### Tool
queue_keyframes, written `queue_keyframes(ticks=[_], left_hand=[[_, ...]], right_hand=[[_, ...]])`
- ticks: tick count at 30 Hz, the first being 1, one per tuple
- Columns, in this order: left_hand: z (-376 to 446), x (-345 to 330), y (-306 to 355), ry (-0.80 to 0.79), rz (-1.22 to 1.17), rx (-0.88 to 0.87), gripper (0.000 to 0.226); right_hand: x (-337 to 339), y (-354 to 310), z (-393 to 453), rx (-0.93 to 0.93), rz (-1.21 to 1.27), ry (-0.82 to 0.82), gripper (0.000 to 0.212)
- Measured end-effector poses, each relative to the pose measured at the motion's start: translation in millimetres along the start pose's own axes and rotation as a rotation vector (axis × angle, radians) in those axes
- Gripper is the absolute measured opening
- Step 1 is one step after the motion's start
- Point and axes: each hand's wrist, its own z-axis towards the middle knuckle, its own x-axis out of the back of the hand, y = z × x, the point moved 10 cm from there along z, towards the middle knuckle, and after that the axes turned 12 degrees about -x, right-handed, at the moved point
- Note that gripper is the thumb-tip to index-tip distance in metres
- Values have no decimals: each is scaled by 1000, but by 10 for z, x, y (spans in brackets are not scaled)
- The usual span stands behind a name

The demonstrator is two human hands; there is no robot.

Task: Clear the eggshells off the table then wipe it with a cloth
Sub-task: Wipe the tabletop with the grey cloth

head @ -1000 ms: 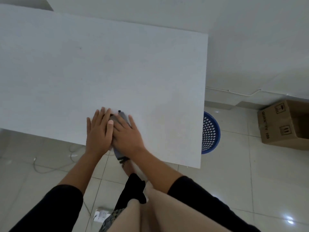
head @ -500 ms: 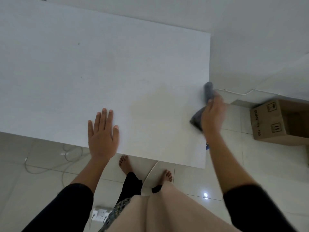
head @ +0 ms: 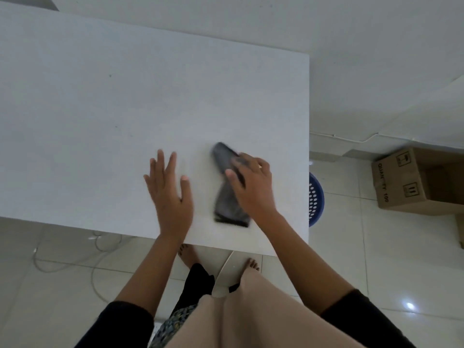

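The wide white rectangular surface (head: 125, 109) stands on a pale tiled floor (head: 376, 259), a blue perforated plastic basket (head: 316, 199) tucked at its right edge. Well left of that basket, the dark grey folded cloth (head: 226, 197) lies flat under the right hand (head: 251, 187), whose fingers (head: 234, 179) are spread over it, blurred. Just left of the cloth, the left hand (head: 170, 194) rests flat, fingers wide.

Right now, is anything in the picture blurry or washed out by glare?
Head view: the right hand and the dark cloth under it are motion-smeared; the left hand is only slightly soft; the table is evenly lit; a small bright glare spot sits on the floor tiles.
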Motion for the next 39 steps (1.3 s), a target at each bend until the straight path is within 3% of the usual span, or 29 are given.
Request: queue_keyframes(ticks=[2, 4, 8, 11, 16, 20, 22, 24, 26, 28, 32, 36, 37, 39], left_hand=[[110, -299, 142, -113, 76, -72, 50], [95, -639, 181, -259, 251, -149, 53], [17, -942, 310, -310, 367, -219, 54], [5, -763, 157, -265, 326, -165, 57], [52, 286, -1053, -73, 394, 271, 51], [242, 747, -1406, 85, 237, 325, 42], [454, 562, -1085, 163, 152, 219, 44], [622, 30, -351, 131, 83, -18, 48], [537, -706, 432, -72, 117, -238, 54], [412, -1231, 827, -248, 207, -328, 59], [1036, -1227, 153, -304, 328, -279, 60], [1962, -700, -723, -100, 286, -43, 50], [2072, -764, -596, -82, 215, -82, 48], [2067, -1192, 60, -153, 41, -319, 49]], right_hand=[[-23, 2, 184, -3, -14, 23, 35], [123, 314, 430, -126, -23, 122, 37], [99, 643, 588, -147, -182, 119, 48], [12, 621, 558, -125, -251, 109, 50], [-94, 638, 608, -119, -389, 59, 55], [-21, 618, 689, -103, -382, 39, 55], [185, 671, 848, -115, -342, 95, 57], [311, 789, 1034, -162, -341, 132, 55], [277, 895, 1132, -193, -377, 111, 54], [221, 928, 1144, -195, -390, 96, 54], [270, 923, 1143, -200, -367, 119, 53], [266, 896, 1144, -212, -374, 120, 56], [271, 897, 1146, -215, -371, 120, 56], [286, 901, 1150, -221, -364, 119, 56]])
